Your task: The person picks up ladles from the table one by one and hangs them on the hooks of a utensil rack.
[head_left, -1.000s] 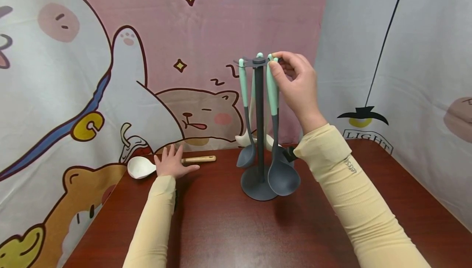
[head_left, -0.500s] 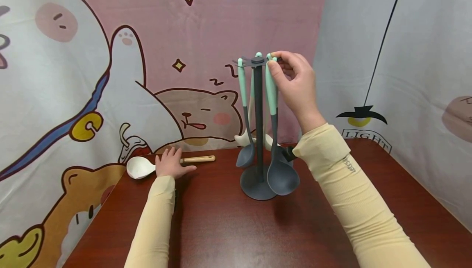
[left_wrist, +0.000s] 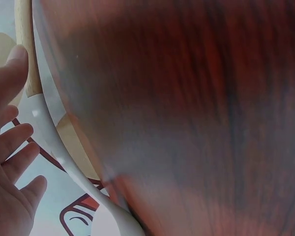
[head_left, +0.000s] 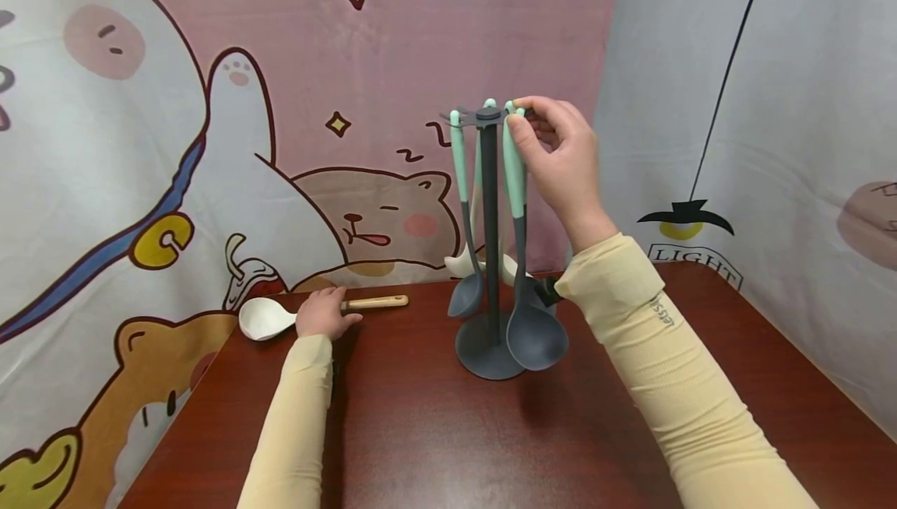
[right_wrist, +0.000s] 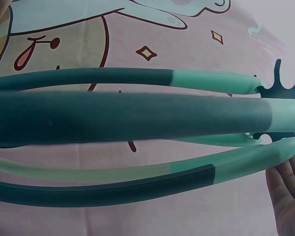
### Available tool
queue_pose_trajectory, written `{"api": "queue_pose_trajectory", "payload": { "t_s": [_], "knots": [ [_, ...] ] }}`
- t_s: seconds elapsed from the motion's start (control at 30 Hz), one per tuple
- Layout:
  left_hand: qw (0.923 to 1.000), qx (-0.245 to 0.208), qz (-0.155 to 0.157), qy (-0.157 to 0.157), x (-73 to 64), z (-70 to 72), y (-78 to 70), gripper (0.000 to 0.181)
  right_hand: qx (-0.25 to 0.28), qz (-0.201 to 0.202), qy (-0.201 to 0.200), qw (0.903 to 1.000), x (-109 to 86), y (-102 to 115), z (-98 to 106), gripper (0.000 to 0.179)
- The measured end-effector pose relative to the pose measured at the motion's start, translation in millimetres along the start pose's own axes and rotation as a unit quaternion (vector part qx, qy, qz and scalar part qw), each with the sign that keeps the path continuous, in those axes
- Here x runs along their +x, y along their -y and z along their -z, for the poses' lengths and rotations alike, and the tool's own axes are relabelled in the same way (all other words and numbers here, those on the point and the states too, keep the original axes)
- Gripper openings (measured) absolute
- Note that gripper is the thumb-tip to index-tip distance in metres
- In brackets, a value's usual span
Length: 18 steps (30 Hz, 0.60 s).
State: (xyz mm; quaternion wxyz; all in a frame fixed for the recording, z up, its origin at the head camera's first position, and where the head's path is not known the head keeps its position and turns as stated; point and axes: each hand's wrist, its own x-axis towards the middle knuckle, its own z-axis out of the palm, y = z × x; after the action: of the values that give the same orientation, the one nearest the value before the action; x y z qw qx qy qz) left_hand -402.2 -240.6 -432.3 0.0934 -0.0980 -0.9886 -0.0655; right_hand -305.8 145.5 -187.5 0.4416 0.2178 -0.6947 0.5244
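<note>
My left hand (head_left: 322, 313) is over the middle of a white ladle (head_left: 262, 318) with a wooden handle (head_left: 378, 302), which lies at the table's back left. In the left wrist view its fingers (left_wrist: 19, 135) are loosely bent and spread beside the ladle's shaft (left_wrist: 64, 157), not wrapped round it. A dark grey utensil stand (head_left: 492, 221) holds several hanging utensils with mint handles. At its top, my right hand (head_left: 564, 151) pinches the handle end of a dark grey ladle (head_left: 538, 338). A second mint handle just behind it is partly hidden.
A smaller grey ladle (head_left: 466, 295) hangs on the stand's left side. Pale utensils hang behind the post. The red-brown table (head_left: 420, 431) ends at a cartoon-printed cloth (head_left: 420, 42) along the back and both sides.
My left hand's fingers have bent down and its thumb has drawn in over the white ladle. The right hand keeps its pinch at the stand's top. The view has shifted slightly.
</note>
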Motion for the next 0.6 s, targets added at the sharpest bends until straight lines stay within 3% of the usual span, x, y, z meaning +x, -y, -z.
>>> {"api": "queue_pose_trajectory", "payload": {
  "t_s": [0.3, 0.6],
  "knots": [
    [0.9998, 0.015, -0.002, -0.016, -2.0, -1.8, -1.7, 0.052, 0.008, 0.011, -0.001, 0.9999, -0.8, 1.0, -0.3, 0.026],
    [0.9993, -0.022, 0.027, -0.016, -4.6, -0.2, -4.4, 0.022, 0.005, 0.013, -0.004, 0.9999, -0.2, -2.6, -0.6, 0.026]
  ]
}}
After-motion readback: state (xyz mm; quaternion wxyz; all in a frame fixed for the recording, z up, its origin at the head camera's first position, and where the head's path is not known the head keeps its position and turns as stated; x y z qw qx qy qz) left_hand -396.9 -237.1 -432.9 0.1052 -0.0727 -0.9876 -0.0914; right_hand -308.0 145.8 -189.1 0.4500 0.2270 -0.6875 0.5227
